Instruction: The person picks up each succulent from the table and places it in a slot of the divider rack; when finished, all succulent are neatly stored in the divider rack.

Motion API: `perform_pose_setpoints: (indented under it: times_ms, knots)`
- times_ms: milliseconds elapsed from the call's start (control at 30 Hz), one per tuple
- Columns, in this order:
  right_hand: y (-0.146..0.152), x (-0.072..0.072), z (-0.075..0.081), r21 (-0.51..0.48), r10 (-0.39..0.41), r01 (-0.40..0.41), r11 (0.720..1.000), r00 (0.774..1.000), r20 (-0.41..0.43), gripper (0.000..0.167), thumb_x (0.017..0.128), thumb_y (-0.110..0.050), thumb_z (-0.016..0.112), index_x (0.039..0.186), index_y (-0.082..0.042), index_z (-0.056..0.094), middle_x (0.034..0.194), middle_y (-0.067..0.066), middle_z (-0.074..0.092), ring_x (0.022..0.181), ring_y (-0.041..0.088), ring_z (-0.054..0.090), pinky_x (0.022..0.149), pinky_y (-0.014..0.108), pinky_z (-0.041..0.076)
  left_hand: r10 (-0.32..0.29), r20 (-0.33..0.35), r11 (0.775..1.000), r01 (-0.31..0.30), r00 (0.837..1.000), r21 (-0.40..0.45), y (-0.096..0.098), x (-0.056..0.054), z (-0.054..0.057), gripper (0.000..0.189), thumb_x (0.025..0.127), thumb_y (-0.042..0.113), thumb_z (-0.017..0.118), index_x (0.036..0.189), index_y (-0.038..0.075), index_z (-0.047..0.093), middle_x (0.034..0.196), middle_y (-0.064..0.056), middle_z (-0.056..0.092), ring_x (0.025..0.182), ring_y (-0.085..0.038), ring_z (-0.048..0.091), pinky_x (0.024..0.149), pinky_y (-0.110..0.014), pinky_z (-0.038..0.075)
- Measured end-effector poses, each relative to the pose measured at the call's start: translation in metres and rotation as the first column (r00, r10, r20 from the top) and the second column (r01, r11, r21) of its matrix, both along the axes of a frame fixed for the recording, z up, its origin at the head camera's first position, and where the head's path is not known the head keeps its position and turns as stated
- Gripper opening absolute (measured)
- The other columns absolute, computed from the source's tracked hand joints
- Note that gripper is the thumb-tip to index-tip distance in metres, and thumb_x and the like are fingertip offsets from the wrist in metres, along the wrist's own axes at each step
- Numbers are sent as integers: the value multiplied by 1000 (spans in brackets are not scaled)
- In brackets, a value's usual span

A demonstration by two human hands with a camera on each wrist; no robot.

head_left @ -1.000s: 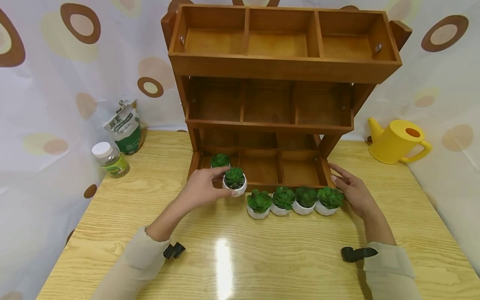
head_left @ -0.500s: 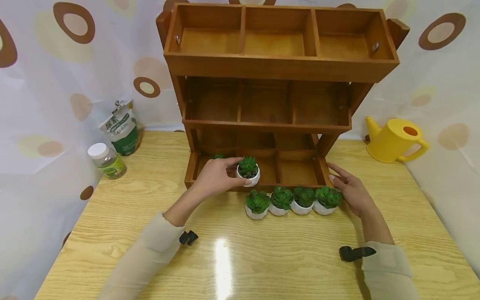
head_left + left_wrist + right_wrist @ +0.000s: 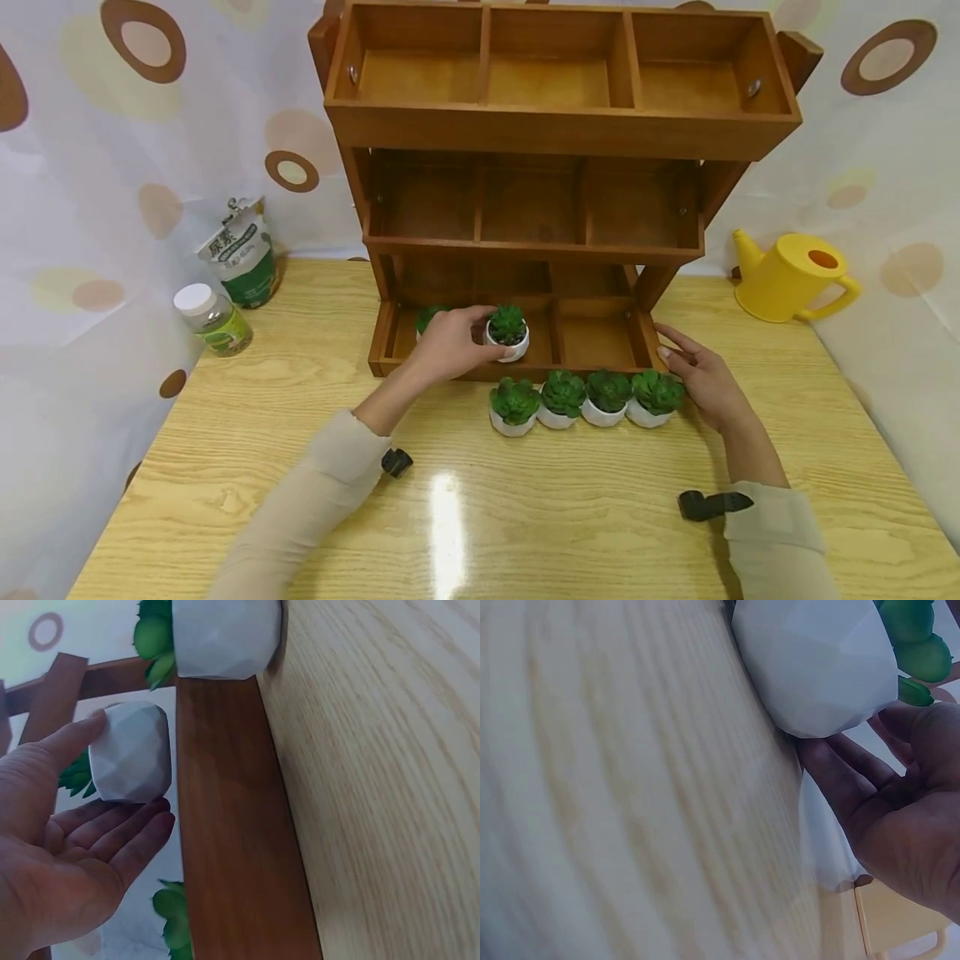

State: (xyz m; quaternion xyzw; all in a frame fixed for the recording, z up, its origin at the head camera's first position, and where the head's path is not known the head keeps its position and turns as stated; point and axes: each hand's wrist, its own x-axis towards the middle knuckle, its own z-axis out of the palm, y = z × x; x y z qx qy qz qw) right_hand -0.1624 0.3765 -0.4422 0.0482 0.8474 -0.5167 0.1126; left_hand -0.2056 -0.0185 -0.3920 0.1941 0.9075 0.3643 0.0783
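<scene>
My left hand (image 3: pixel 453 343) pinches a small potted succulent (image 3: pixel 507 333) between thumb and fingers. The white faceted pot (image 3: pixel 133 752) is held over the middle compartment of the bottom tier of a brown wooden shelf (image 3: pixel 562 133). Behind that hand, another succulent (image 3: pixel 432 317) sits in the bottom left compartment, partly hidden. My right hand (image 3: pixel 705 379) touches the right end of the bottom tier, beside the last potted succulent (image 3: pixel 657 396) of a row. In the right wrist view its fingers (image 3: pixel 840 776) lie partly behind a white pot (image 3: pixel 817 664).
Several potted succulents (image 3: pixel 562 396) stand in a row along the shelf's front on the wood-grain table (image 3: pixel 570 508). A yellow watering can (image 3: pixel 791 279) stands at right. At left are a white-lidded jar (image 3: pixel 213 319) and a green-and-white bag (image 3: pixel 243 258) with a clip.
My left hand has carried the potted succulent rightward and towards the shelf, from in front of the left compartment to the middle one. The right hand stays at the shelf's end.
</scene>
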Motion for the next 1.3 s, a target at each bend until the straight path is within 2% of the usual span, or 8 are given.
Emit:
perform_pose_setpoints:
  times_ms: [167,300,400,500,600,733,1033,1300]
  knots:
    - [0,1,1,-9,-7,7,1000,1000,-1,60,108,-46,40,163,-28,23,167,18,23,149,40,34,119,60,29,-10,5,1000,10,1000,-22,12,-7,-5,71,88,43,79,146,8,55,108,-6,73,90,-18,64,79,-34,53]
    - [0,1,1,-17,-8,8,1000,1000,-2,60,108,-45,41,163,-28,23,168,18,21,149,41,32,119,61,28,-24,13,999,25,1000,-34,19,-11,-10,71,89,42,78,146,7,54,85,-3,67,69,-13,53,63,-27,43]
    - [0,1,0,-19,-7,7,1000,1000,0,60,109,-44,40,163,-27,22,168,18,22,149,41,33,119,60,29,-28,25,998,29,999,-49,23,-13,-11,71,90,43,76,146,7,53,79,-3,64,64,-13,49,61,-27,39]
    - [0,0,-1,-13,-1,1,1000,1000,1,60,109,-44,39,163,-26,21,167,17,25,148,38,35,118,55,33,-19,27,997,21,999,-73,27,-16,-13,71,90,44,76,146,7,53,90,-5,70,72,-16,57,67,-30,46]
    - [0,0,-1,-4,4,-4,1000,1000,-1,60,109,-45,39,163,-25,21,166,17,27,147,37,37,118,52,36,-8,24,996,10,1000,-93,30,-18,-14,69,90,43,76,146,8,54,112,-8,74,91,-21,67,81,-35,55]
    - [0,-1,-1,-3,0,0,1000,1000,-3,61,109,-45,39,163,-25,21,167,16,27,148,38,36,118,54,35,-13,11,993,14,1000,-113,35,-22,-15,67,90,41,76,144,8,56,128,-12,70,111,-29,69,94,-42,57]
    - [1,0,-2,-28,-11,11,1000,1000,4,60,109,-42,41,163,-24,22,168,18,22,150,42,31,119,62,27,18,42,989,-11,999,-150,47,-25,-15,66,92,36,76,145,6,53,133,-16,67,120,-33,66,100,-44,54]
    - [2,1,-1,-1,-3,3,1000,1000,-16,61,108,-46,41,163,-25,23,167,17,25,149,41,34,119,60,30,9,100,973,14,995,-229,54,-26,-15,70,97,38,69,152,4,43,141,-17,62,125,-32,63,101,-44,54]
